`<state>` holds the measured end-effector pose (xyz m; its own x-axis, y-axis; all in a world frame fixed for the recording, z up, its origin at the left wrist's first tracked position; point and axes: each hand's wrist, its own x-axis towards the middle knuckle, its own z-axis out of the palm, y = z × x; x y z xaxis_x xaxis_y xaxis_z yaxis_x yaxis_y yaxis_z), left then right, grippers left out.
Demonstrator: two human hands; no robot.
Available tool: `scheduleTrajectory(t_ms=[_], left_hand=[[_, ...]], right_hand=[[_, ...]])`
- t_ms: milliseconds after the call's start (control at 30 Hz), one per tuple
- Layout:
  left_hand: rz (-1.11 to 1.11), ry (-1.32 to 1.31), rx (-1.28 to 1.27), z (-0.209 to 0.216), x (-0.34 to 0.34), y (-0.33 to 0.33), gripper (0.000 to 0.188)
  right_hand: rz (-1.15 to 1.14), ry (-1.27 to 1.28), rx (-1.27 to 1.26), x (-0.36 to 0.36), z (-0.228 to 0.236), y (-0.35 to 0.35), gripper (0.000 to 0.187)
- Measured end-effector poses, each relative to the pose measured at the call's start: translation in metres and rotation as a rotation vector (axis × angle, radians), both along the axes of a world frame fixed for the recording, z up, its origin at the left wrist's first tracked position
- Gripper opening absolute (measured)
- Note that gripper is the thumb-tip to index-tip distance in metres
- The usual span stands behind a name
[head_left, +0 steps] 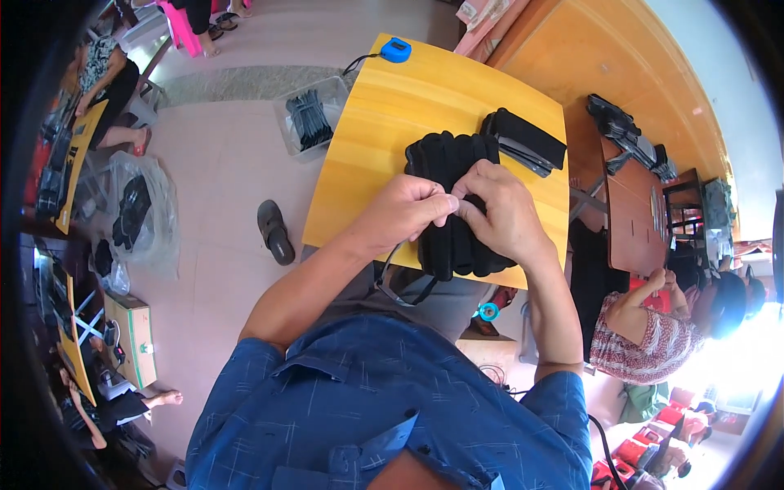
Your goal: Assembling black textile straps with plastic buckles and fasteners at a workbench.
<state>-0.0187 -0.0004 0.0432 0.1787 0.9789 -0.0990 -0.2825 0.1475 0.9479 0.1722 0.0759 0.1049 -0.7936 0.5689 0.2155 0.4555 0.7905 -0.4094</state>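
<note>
Currently, in the head view, I see the left hand [412, 211] and right hand [505, 211] pinched, tips meeting over the black bundle [451, 238] on the table [367, 131]. It lies by the near edge — a hard tug bodyward could drag it off. Whether anything thin sits in the pinch I can't tell; the hands hide the bundle's middle.

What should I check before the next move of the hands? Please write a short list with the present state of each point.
1. Left hand and right hand above the bundle: ok.
2. Something thin pinched between the hands: cannot tell, too small.
3. Bundle well inside the table's near edge: not ok, it reaches the edge.
4. Folded stack apart from the bundle: cannot tell.
5. Blue device away from the hands: ok, at the far left corner.
</note>
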Motion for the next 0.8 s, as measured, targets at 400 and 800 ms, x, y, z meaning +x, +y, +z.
scheduleTrajectory(t_ms=[400, 800], left_hand=[[-0.001, 0.081, 0.012, 0.005, -0.016, -0.007, 0.033], [0.001, 0.05, -0.02, 0.002, -0.019, 0.0, 0.033]], right_hand=[[0.078, -0.033, 0.151, -0.013, -0.001, -0.01, 0.013], [0.116, -0.186, 0.259, -0.018, 0.002, -0.011, 0.016]])
